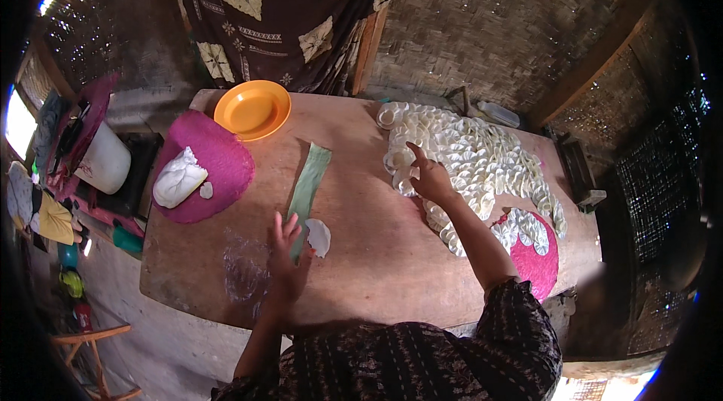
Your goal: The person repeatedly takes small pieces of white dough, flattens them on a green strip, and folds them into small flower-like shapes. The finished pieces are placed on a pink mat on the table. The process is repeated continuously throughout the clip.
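Two bare hands work in my remote view, reaching out past a dark patterned shirt (414,359) at the near edge of a wooden table (361,280). Closest to me, the left hand (288,269) is spread wide, fingers apart, beside a smear of white residue (245,273). Its thumb lies by the rim of a thin white disc (319,238); I can't tell whether the two touch. Just beyond, a long green strip (309,179) runs away from the fingers. Over to my right, a pink mat (538,269) shows from under the near end of a broad spread of overlapping white pieces (482,152). The right hand (431,177) is above the left edge of that spread, two fingers extended; whether it pinches a piece, I can't make out. Farther left, a white lump (179,179) sits on a second pink mat (226,164), a small white bit (205,190) near it. An orange plate (252,109) partly covers that mat's far side. Behind the table hangs a brown patterned cloth (279,17), next to a woven wall (482,17).
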### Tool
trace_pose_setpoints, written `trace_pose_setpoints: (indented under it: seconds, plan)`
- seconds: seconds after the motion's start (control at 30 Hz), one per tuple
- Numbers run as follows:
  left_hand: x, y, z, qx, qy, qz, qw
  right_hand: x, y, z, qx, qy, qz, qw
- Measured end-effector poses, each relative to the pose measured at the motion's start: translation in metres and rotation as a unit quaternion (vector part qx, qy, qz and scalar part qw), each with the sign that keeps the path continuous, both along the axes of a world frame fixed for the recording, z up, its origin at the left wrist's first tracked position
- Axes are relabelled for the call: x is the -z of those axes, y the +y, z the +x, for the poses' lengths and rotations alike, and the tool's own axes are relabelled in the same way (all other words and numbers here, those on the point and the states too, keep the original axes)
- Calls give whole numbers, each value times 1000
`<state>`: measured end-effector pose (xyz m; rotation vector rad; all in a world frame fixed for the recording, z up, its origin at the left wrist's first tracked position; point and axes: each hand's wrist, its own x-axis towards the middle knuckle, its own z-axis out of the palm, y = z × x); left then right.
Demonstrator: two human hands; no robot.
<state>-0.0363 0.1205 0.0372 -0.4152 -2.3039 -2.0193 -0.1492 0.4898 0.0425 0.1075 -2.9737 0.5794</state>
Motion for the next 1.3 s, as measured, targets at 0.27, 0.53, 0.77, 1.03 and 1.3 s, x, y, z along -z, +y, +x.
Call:
trace_pose_setpoints:
  seconds: [0.27,0.53,0.77,1.03,1.3]
  plan:
    - [10,-13,-10,-33,-30,49,998,-21,-17,3,16,17,110,994]
    - [28,-23,-18,-59,-136,207,967,23,-179,90,-69,-30,-140,987]
    - [15,-13,-2,-53,9,146,988,14,-218,115,18,-27,-441,897]
    - [-16,-19,16,89,-342,401,845,-49,-273,187,-120,119,-201,965]
    - [-79,-41,21,423,-279,689,518,-146,-350,184,-204,242,-113,942]
